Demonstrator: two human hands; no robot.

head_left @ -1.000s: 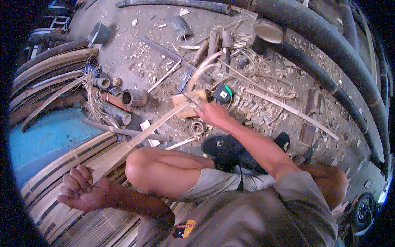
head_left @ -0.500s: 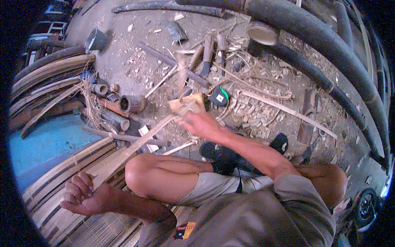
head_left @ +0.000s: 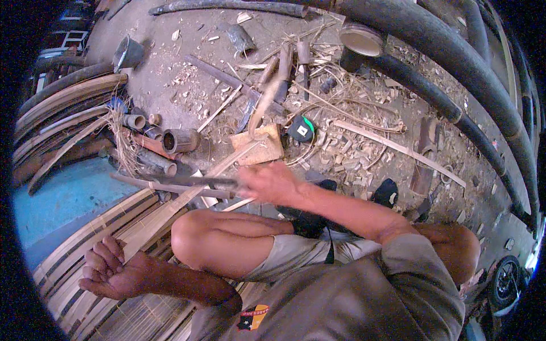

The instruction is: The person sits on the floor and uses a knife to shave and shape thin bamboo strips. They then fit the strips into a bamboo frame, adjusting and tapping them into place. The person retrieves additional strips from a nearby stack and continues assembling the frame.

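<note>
My left hand (head_left: 111,268), at the lower left, has its fingers curled round one end of a long pale bamboo strip (head_left: 187,196). The strip slants up over my knee to a square wooden block (head_left: 267,149) on the ground. Beyond the block a pale blurred length (head_left: 266,105) stretches away; I cannot tell if it belongs to the strip. My right hand (head_left: 267,183) is closed on a knife, just nearer to me than the block. Its dark blade (head_left: 219,182), smeared by motion, points left across the strip. The knife's handle is hidden in my hand.
A black and green tape measure (head_left: 300,129) lies right of the block. Shavings and offcuts cover the ground around it. Cut bamboo tubes (head_left: 181,140) lie on the left, near split bamboo slats (head_left: 96,238). Long dark bamboo poles (head_left: 432,48) arch across the right.
My right hand has come off the block, down and slightly left toward me. The dark blade now shows pointing left. My left hand has hardly moved.
</note>
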